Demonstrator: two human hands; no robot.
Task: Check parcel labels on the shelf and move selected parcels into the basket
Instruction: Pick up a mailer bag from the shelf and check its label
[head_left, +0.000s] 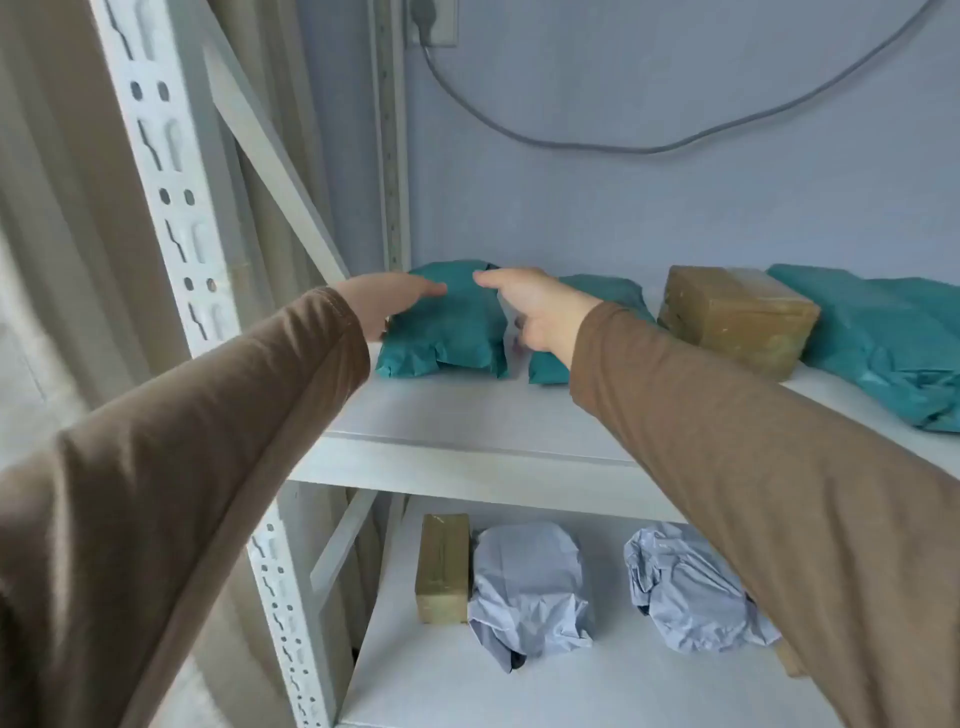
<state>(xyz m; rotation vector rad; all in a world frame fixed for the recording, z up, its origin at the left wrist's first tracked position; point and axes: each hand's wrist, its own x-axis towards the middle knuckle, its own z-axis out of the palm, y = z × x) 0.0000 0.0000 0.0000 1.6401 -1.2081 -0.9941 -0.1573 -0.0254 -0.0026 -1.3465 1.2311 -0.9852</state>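
Teal plastic wrapped the leftmost parcel (447, 322) on the upper shelf (467, 415). My left hand (387, 304) and right hand (535, 306) flanked it, fingers extended, gripping nothing. I judged it best lifted from both sides, then turned label-up.

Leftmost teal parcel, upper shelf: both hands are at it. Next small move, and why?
Probably close both hands on the leftmost teal parcel and lift it off the upper shelf to turn it over. The left hand and right hand flank it with fingers extended, neither plainly gripping yet. No label shows on its visible top, so checking needs another face.
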